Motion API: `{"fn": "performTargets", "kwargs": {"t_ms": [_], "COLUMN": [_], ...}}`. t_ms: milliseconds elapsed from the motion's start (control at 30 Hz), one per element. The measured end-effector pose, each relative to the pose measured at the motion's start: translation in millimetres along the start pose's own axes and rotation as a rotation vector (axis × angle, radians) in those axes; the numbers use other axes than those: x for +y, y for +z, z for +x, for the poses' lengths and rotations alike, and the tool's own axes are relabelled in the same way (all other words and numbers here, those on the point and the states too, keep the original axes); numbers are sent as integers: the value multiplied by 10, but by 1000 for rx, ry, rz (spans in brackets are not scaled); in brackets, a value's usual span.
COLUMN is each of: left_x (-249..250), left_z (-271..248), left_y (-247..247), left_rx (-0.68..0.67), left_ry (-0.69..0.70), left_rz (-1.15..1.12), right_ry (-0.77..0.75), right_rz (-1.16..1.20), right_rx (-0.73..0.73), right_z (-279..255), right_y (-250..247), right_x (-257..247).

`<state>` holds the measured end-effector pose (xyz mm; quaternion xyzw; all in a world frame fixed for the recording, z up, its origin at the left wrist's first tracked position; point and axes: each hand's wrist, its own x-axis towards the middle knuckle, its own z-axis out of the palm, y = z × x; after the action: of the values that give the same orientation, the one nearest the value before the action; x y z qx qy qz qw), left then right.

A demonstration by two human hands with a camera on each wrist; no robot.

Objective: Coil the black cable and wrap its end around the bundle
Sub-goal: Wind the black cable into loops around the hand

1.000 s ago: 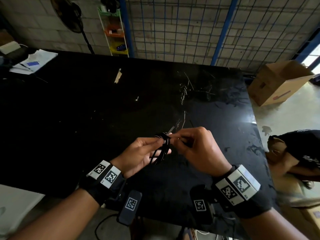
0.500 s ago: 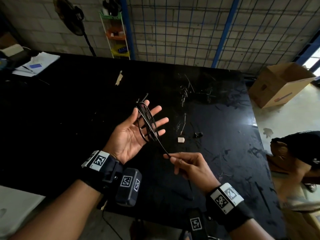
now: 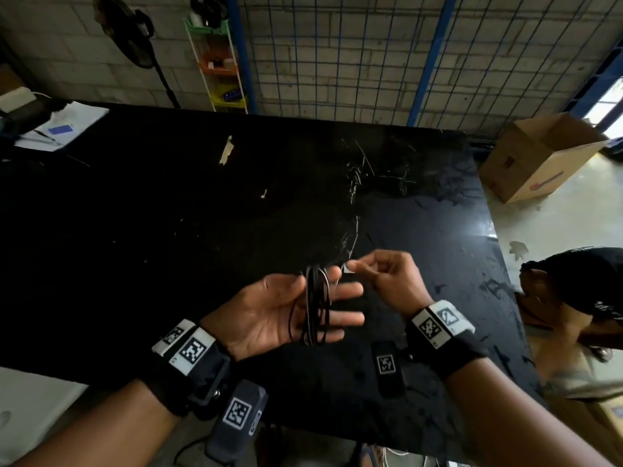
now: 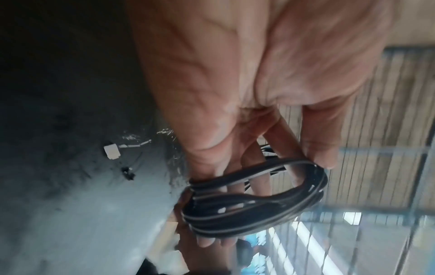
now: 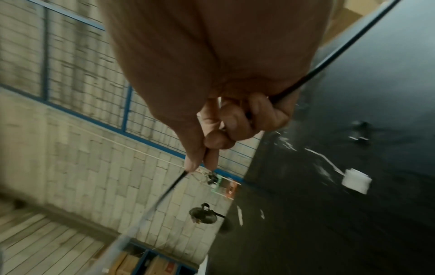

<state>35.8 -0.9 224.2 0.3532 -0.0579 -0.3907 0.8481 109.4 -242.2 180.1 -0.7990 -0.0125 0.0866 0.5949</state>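
Observation:
The black cable is wound in several loops around the straight fingers of my left hand, which lies palm up above the black table. In the left wrist view the thumb presses the coil against the index finger. My right hand hovers just beyond the left fingertips. It pinches the free strand between thumb and index finger, and the strand runs on through its curled fingers. The cable's far end is out of sight.
A small white piece and a small black part lie on the table beyond my hands. A cardboard box stands on the floor at the right. Another person is close to the table's right edge. Papers lie far left.
My right hand has carried the strand from below the coil up past the left fingertips. My left hand has come down and nearer to me, with more loops lying on its fingers.

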Motion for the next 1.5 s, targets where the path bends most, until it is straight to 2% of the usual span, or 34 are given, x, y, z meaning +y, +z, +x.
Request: {"fn": "performTargets", "kwargs": {"t_ms": [100,200,400,567,800,966,1133,1300,1400,1500], "left_x": [-135,-184,-144,-73,56,140,208,212,134,44], "left_z": [-4,15,69,151,207,221,196,135,108,73], "left_y": [-24,-56,-104,-144,-208,-225,-179,-101,-31,10], "left_rx": [88,175,302,398,485,434,323,96,-24,-65], "left_ry": [-64,-67,35,143,265,354,427,321,242,165], "left_rz": [109,120,166,128,12,-93,-216,-314,-304,-253], "right_ry": [-123,-252,-357,-391,-242,-116,101,261,353,388], "right_rz": [-185,-321,-332,-262,2,171,342,499,656,798], "right_rx": [-42,-75,-107,-91,-168,-211,-229,-229,-311,-400], "right_z": [97,88,-135,-374,-612,-716,-704,-629,-558,-501], "right_y": [-65,-68,-29,79,206,303,325,307,279,229], "right_x": [-325,-583,-874,-866,-559,-335,-126,-46,-10,-26]}}
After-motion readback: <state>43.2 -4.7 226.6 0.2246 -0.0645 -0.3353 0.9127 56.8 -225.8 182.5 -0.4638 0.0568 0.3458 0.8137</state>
